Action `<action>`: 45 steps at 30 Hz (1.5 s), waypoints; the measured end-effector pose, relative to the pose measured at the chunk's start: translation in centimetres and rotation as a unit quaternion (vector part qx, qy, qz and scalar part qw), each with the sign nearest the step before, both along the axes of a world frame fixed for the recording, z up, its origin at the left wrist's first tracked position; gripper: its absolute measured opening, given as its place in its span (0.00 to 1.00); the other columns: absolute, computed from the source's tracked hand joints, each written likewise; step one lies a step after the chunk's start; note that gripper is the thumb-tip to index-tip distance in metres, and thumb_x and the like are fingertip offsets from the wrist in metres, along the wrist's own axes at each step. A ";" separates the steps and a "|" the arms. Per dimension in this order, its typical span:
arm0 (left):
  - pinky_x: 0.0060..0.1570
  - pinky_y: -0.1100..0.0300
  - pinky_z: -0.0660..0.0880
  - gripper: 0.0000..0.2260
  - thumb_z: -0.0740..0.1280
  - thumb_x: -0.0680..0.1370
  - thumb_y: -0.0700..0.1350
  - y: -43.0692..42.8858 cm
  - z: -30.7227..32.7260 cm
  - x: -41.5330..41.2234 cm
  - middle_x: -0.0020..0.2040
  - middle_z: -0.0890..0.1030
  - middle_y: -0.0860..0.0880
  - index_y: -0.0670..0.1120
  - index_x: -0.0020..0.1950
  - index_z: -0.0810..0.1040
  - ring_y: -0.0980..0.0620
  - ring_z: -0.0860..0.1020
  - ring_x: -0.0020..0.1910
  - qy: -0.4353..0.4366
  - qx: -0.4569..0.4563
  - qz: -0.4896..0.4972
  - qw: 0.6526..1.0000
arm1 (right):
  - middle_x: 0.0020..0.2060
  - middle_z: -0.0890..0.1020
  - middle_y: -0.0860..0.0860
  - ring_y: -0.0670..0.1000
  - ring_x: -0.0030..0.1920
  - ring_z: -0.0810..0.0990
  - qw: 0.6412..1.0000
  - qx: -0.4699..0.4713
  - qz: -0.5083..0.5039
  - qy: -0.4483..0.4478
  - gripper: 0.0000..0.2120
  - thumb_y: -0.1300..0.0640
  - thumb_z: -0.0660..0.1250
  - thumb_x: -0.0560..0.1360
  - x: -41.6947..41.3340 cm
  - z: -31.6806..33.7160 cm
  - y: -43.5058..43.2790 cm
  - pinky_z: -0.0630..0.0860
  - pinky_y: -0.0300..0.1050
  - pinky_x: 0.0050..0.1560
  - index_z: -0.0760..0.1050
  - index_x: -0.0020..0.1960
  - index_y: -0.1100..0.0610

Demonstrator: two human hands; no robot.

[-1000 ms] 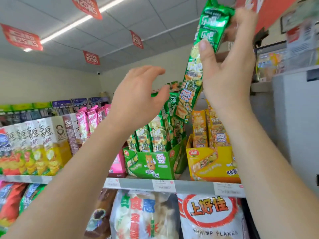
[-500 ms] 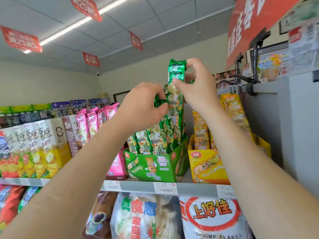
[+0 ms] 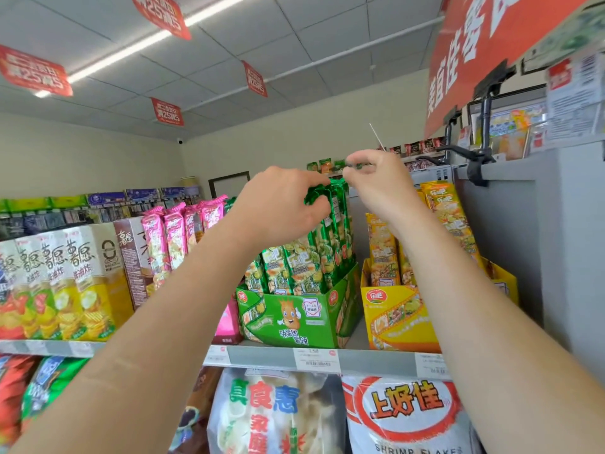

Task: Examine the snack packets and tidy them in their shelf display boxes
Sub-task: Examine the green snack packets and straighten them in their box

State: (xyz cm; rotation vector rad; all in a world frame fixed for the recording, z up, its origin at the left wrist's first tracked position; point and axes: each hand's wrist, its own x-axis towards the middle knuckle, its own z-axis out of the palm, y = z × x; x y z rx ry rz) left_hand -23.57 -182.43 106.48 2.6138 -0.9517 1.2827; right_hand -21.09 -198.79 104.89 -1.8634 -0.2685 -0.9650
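— Where are the green packets [image 3: 327, 253] now?

— Standing upright in a row in the green display box [image 3: 294, 317] on the shelf [image 3: 262, 355], between the pink packets [image 3: 173, 231] and the yellow display box [image 3: 397, 317]. The left hand [image 3: 278, 208] sits on top of the row, its fingers curled over the packet tops and gripping them.

— And the right hand [image 3: 376, 181]?

— It is just behind and above the rearmost green packet [image 3: 339, 198]. The thumb and forefinger are pinched together right at that packet's top edge. I cannot tell whether they actually grip the seal or only touch it.

— What differs from a second ago?

— Then the right hand held that one packet high overhead, well clear of the box, and the left hand hung open in the air. Half a second ago the packet was coming down among the others, its top still sticking well above them. Now it is seated in the box, nearly level with its neighbours, and the left hand has closed on the row. The yellow packets [image 3: 381, 253] beside it have not shifted.
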 end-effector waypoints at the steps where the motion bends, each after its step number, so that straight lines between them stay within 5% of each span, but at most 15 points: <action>1: 0.34 0.59 0.71 0.16 0.63 0.77 0.48 0.0 0.0 0.1 0.35 0.83 0.49 0.54 0.64 0.79 0.60 0.68 0.24 -0.002 -0.003 0.000 1.000 | 0.60 0.80 0.50 0.49 0.60 0.78 0.999 -0.011 0.008 0.035 0.18 0.54 0.65 0.79 0.1 -0.1 0.0 0.73 0.51 0.64 0.74 0.68 0.55; 3: 0.33 0.60 0.68 0.16 0.63 0.77 0.48 -0.1 -0.1 0.3 0.33 0.82 0.50 0.54 0.62 0.80 0.61 0.66 0.23 0.000 -0.012 0.001 1.000 | 0.65 0.76 0.53 0.50 0.58 0.78 0.993 -0.040 0.037 0.108 0.20 0.53 0.64 0.80 0.6 -0.4 -0.1 0.75 0.54 0.60 0.70 0.71 0.53; 6: 0.30 0.60 0.67 0.14 0.63 0.76 0.48 -0.1 -0.3 0.5 0.30 0.79 0.53 0.54 0.59 0.81 0.61 0.67 0.24 -0.007 -0.024 -0.005 1.000 | 0.49 0.76 0.47 0.45 0.44 0.77 0.993 -0.021 0.058 0.104 0.11 0.53 0.65 0.80 0.9 -0.8 0.2 0.77 0.49 0.48 0.75 0.62 0.50; 9: 0.31 0.60 0.70 0.12 0.63 0.76 0.48 -0.1 -0.4 0.5 0.30 0.78 0.53 0.52 0.56 0.82 0.61 0.68 0.25 -0.022 -0.033 -0.010 0.999 | 0.48 0.75 0.45 0.48 0.49 0.75 0.999 -0.014 0.014 0.042 0.09 0.55 0.66 0.79 0.9 -0.9 0.3 0.74 0.47 0.52 0.77 0.59 0.55; 13: 0.40 0.57 0.73 0.14 0.61 0.76 0.51 0.1 -0.5 0.5 0.47 0.83 0.50 0.50 0.57 0.80 0.51 0.77 0.40 -0.030 -0.020 -0.019 0.999 | 0.36 0.74 0.43 0.40 0.35 0.72 0.986 0.039 -0.055 -0.151 0.04 0.57 0.61 0.81 -0.6 0.0 0.6 0.65 0.39 0.35 0.72 0.49 0.56; 17: 0.43 0.56 0.74 0.15 0.61 0.78 0.51 0.2 -0.7 0.2 0.54 0.82 0.50 0.49 0.62 0.77 0.48 0.79 0.51 -0.032 -0.007 -0.018 0.999 | 0.42 0.76 0.48 0.43 0.40 0.72 0.880 0.155 -0.122 -0.433 0.10 0.64 0.57 0.82 -4.1 0.7 1.5 0.69 0.37 0.42 0.72 0.57 0.69; 19: 0.47 0.55 0.75 0.16 0.61 0.79 0.52 0.2 -0.5 0.0 0.57 0.81 0.50 0.49 0.65 0.75 0.47 0.78 0.55 -0.028 -0.001 -0.015 0.999 | 0.44 0.75 0.59 0.51 0.42 0.72 0.843 0.164 -0.125 -0.497 0.12 0.67 0.55 0.81 -5.5 0.6 1.7 0.70 0.43 0.44 0.69 0.58 0.74; 22: 0.50 0.54 0.76 0.16 0.60 0.79 0.56 -0.1 0.2 -0.4 0.55 0.82 0.49 0.52 0.63 0.77 0.46 0.78 0.55 0.008 -0.005 0.003 1.000 | 0.43 0.71 0.54 0.46 0.41 0.68 0.826 0.137 -0.123 -0.532 0.12 0.69 0.53 0.80 -7.2 -0.3 1.7 0.68 0.40 0.43 0.68 0.57 0.77; 25: 0.50 0.51 0.77 0.16 0.59 0.80 0.59 -0.5 0.9 -1.0 0.50 0.83 0.49 0.54 0.59 0.80 0.44 0.78 0.51 0.034 -0.012 0.024 0.999 | 0.42 0.69 0.47 0.35 0.39 0.69 0.847 0.133 -0.055 -0.511 0.10 0.70 0.52 0.80 -9.0 -1.6 2.3 0.66 0.29 0.44 0.68 0.58 0.72; 27: 0.50 0.53 0.76 0.16 0.57 0.81 0.58 -0.6 1.0 -1.3 0.50 0.84 0.48 0.54 0.59 0.80 0.44 0.79 0.51 0.028 -0.025 0.026 0.999 | 0.40 0.70 0.47 0.35 0.40 0.72 0.866 0.152 0.018 -0.476 0.10 0.68 0.54 0.81 -10.1 -2.2 2.4 0.71 0.31 0.44 0.69 0.59 0.69; 30: 0.50 0.55 0.74 0.13 0.58 0.82 0.50 -0.4 0.4 -2.2 0.53 0.84 0.49 0.50 0.59 0.81 0.45 0.79 0.53 -0.022 -0.093 -0.014 0.995 | 0.41 0.78 0.55 0.63 0.43 0.79 0.903 0.192 0.152 -0.352 0.09 0.56 0.58 0.81 -11.5 -3.5 2.7 0.77 0.66 0.45 0.74 0.56 0.57; 33: 0.48 0.59 0.75 0.11 0.61 0.80 0.45 0.0 -1.5 -4.5 0.47 0.85 0.53 0.49 0.54 0.83 0.55 0.81 0.46 -0.067 -0.230 -0.143 0.960 | 0.42 0.82 0.57 0.72 0.46 0.79 0.927 0.205 0.200 -0.244 0.05 0.51 0.63 0.78 -12.1 -5.7 2.6 0.74 0.74 0.45 0.77 0.52 0.47; 37: 0.32 0.58 0.75 0.11 0.63 0.79 0.53 0.5 -5.6 -8.2 0.35 0.82 0.56 0.52 0.48 0.84 0.60 0.75 0.32 0.101 -0.365 -0.313 0.871 | 0.41 0.83 0.53 0.58 0.39 0.78 0.946 0.176 0.197 -0.188 0.06 0.46 0.66 0.75 -12.5 -9.1 2.3 0.77 0.58 0.40 0.75 0.50 0.46; 41: 0.27 0.62 0.76 0.08 0.71 0.74 0.51 0.2 -9.7 -10.1 0.29 0.77 0.55 0.49 0.39 0.85 0.58 0.74 0.28 0.234 -0.454 -0.351 0.785 | 0.46 0.85 0.50 0.44 0.44 0.81 0.951 0.118 0.246 -0.144 0.07 0.48 0.66 0.76 -13.1 -11.7 2.6 0.76 0.38 0.44 0.74 0.52 0.46; 45: 0.34 0.65 0.76 0.08 0.70 0.72 0.47 0.6 -12.3 -10.3 0.34 0.80 0.51 0.48 0.34 0.85 0.56 0.79 0.35 0.260 -0.520 -0.372 0.724 | 0.49 0.84 0.51 0.49 0.47 0.82 0.956 0.093 0.263 -0.089 0.11 0.47 0.64 0.77 -13.8 -13.4 3.1 0.76 0.43 0.48 0.73 0.57 0.49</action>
